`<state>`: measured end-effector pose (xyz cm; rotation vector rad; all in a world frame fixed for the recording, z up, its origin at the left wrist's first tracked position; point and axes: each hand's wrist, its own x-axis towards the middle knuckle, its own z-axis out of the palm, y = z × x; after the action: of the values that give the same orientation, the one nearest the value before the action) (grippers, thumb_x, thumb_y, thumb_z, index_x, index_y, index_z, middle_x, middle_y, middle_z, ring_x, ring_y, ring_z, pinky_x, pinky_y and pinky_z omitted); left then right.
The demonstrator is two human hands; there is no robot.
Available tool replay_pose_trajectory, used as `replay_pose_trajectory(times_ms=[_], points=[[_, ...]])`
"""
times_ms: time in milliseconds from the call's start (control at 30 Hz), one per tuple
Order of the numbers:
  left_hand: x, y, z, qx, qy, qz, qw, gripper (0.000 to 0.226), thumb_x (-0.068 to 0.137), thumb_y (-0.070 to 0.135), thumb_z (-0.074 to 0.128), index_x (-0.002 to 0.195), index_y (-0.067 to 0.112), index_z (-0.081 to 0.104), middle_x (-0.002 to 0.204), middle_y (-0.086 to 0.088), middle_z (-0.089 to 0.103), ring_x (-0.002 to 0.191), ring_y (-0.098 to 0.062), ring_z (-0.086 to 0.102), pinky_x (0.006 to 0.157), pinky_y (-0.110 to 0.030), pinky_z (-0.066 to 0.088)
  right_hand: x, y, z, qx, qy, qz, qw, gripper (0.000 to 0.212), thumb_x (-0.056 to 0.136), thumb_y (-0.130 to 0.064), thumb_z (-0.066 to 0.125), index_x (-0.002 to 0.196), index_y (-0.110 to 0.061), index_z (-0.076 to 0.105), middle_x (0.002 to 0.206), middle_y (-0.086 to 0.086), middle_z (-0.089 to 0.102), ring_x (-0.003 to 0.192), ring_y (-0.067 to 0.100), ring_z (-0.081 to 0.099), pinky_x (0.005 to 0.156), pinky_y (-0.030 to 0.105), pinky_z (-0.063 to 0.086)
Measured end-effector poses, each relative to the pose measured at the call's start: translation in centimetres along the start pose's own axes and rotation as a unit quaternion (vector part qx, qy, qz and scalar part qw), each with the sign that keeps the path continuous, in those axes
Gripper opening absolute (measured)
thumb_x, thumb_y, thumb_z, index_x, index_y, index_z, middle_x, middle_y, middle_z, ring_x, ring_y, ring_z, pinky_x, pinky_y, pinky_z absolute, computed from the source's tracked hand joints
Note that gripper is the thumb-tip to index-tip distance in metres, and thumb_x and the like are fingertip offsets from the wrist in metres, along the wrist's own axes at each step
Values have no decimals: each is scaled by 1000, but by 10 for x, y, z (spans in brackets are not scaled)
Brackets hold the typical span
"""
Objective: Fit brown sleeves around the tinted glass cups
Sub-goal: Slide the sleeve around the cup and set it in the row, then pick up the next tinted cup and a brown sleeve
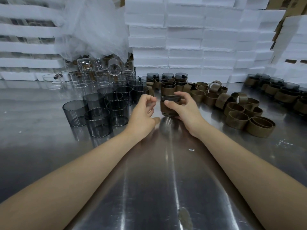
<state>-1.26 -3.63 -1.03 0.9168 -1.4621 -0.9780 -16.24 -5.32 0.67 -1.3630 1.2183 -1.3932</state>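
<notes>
Tinted glass cup [171,98] wearing a brown sleeve [166,111], mid-table [159,171], gripped by the right hand [185,110], thumb across the sleeve. Left hand [142,112] just beside it, fingers loosely curled, holding nothing. Bare tinted cups [99,117] to the left; loose sleeves [237,119] to the right.

Nothing legible: no text, label, brand or number can be read. The clear glasses [98,63] at eleven o'clock carry faint white printed marks, too small and blurred to make out.
</notes>
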Motion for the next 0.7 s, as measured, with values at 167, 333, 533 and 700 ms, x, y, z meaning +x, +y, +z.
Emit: replay_pose_trajectory(times_ms=[167,333,533,700], points=[[2,-5,-2,74,1,-25,997,39,83,-15,58,107,15,55,115,4,59,121,-10,55,92,-4,40,13,11,-19,-169,59,-53,982,56,80,-27,77,129,-21,52,123,2,59,106,12,56,91,24,45],[2,-2,-1,91,8,-16,996,36,83,-16,55,104,14,57,109,4,61,110,-9,58,84,-2,44,19,15,-22,-232,84,-81,966,60,88,-13,67,143,-14,42,146,4,46,136,17,38,109,20,27],[3,-2,-2,136,12,-13,991,32,84,-13,55,98,16,61,101,9,63,103,-7,60,80,-5,46,12,7,-18,-246,160,-139,946,23,84,-3,49,95,-19,61,93,-1,57,90,16,52,83,32,42],[2,0,-1,157,0,-19,987,32,84,-12,54,92,18,62,102,2,65,105,-14,63,90,-19,49,7,12,-13,-377,66,-100,918,29,85,-15,49,101,-27,70,89,-11,64,104,19,58,83,35,49]])
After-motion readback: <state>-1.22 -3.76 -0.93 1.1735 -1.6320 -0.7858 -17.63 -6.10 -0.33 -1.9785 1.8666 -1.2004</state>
